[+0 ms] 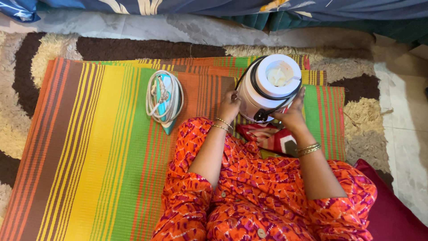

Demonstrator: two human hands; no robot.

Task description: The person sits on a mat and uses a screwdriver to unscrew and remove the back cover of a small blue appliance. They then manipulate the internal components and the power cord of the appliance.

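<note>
While held: white jug (267, 87) upright, axis vertical, lid toward camera
Left hand (228, 106): fingers gripping jug side
Right hand (292, 114): fingers wrapped on jug

I saw no package, label, sign or screen anywhere on the mat or the floor around me; nothing that I held bore a sticker or printed panel that I could make out

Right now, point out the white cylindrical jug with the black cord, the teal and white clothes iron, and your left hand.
white cylindrical jug (267, 85): head view, on its upper side wall.
teal and white clothes iron (166, 100): head view, on its cord-wrapped body.
left hand (228, 107): head view, back of the hand, against the jug's side.
</note>
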